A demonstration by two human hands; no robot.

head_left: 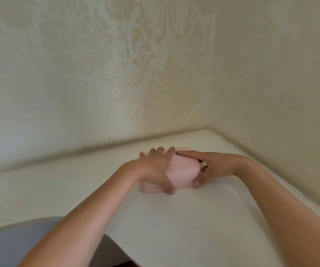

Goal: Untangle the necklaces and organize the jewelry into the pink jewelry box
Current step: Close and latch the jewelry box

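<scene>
Head camera view, looking down at a white table (174,218) set into a corner of walls covered in pale damask wallpaper (116,74). A small pink jewelry box (182,166) with rounded corners is seen near the far side of the table, close to the corner, with its lid fully down. The left hand (153,166) is draped over the left part of the lid, its fingers hooked over the far edge and its thumb pressed down the near side, so the box is gripped. The right hand (217,166) is held against the right end: the index finger is laid straight along the lid, the thumb is pressed to the near right corner, and the other fingers are curled beside the box. No necklaces or other jewelry can be seen anywhere on the table, and what is inside the box is hidden. Whether the sorting has been finished or not yet begun cannot be told; only a closed box is shown. A patch of grey cloth (11,243) is visible at the lower left
</scene>
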